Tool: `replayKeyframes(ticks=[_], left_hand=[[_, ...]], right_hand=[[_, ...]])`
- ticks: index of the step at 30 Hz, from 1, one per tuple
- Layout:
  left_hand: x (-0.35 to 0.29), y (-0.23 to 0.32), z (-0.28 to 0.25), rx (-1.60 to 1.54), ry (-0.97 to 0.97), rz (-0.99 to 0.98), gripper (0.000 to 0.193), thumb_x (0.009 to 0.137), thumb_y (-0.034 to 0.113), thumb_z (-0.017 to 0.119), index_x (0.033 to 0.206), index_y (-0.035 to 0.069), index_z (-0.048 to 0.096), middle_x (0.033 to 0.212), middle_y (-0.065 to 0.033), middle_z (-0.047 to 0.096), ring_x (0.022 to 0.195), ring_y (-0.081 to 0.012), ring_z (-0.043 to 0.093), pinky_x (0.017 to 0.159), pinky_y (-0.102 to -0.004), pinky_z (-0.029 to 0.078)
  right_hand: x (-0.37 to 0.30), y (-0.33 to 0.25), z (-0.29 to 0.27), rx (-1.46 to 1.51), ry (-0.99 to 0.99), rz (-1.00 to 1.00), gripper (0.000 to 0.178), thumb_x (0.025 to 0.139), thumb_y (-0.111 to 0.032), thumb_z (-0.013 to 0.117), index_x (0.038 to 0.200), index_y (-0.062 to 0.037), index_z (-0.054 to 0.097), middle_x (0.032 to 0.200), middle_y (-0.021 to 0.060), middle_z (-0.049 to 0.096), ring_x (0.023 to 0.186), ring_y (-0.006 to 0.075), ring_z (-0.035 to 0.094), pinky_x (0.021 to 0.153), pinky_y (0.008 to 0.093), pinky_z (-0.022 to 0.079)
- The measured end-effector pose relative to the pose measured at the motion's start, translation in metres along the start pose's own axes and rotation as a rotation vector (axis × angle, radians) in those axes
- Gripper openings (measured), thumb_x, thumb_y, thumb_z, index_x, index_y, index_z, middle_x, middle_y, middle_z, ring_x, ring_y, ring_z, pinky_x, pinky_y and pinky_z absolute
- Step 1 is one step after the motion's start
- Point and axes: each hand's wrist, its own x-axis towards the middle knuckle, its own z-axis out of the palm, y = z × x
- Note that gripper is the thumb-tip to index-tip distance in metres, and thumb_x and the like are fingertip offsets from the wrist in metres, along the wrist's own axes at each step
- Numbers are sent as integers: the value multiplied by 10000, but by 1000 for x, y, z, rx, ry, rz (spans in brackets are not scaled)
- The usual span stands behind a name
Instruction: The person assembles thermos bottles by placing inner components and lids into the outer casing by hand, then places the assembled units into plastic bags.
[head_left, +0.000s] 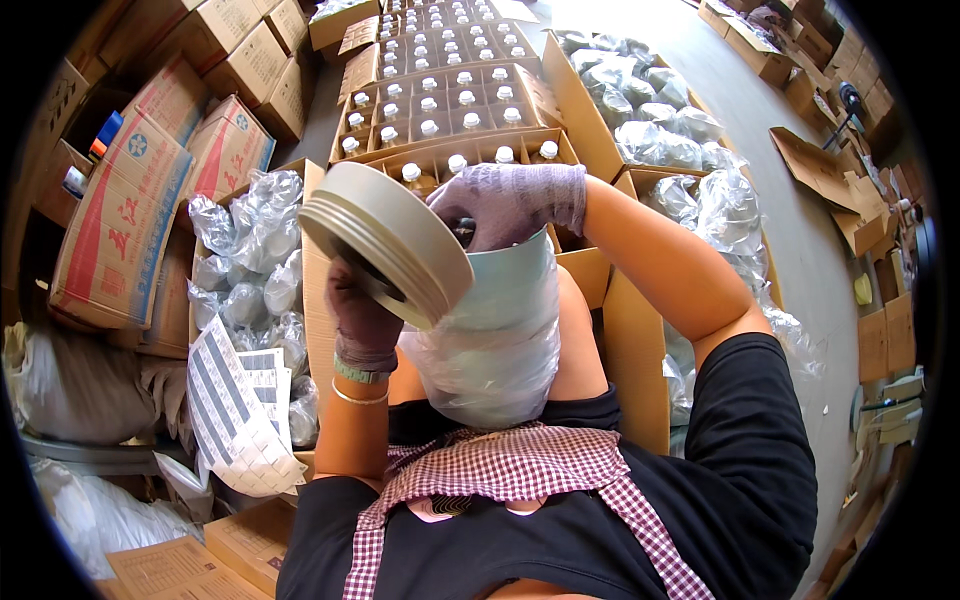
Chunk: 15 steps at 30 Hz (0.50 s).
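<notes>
My left hand (365, 310), in a dark glove, grips a large beige round part (425, 235) with a ridged side and a dark middle, held tilted. From above comes my right hand (500, 205) in a grey-purple glove, its fingers curled beside the round part's edge. Something small and dark shows at those fingers, too little to name. Beneath my right hand, a pale blue cylinder (490, 340) wrapped in clear plastic rests upright between my thighs. The beige part partly hides its upper left side.
Open cartons of white-capped bottles (430, 105) stretch away ahead. Cartons of plastic-wrapped pieces stand left (250, 260) and right (725, 215). Printed label sheets (235, 400) lie over the left carton. Closed printed boxes (125, 220) are stacked farther left; grey floor (805, 260) shows at right.
</notes>
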Motion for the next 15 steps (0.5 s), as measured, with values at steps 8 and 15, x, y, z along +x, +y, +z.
replayKeyframes(ticks=[8,15], left_hand=[[49,41,53,287,316,526,496,1020,371,511,1313,-26,561,1288,-136,623,1209,-224,602,1046,-389,500],[76,26,52,903,-215,655,731,884,586,743,1243,-13,527,1095,-65,597,1015,-163,586,924,-311,485]], right_hand=[[-9,13,-11,459,2,-209,328,852,-164,749,1139,-7,740,1139,88,705,1094,205,649,1005,343,508],[-19,22,2,1079,909,-247,800,952,-636,612,1454,-26,483,1344,121,610,1250,227,583,1080,373,467]])
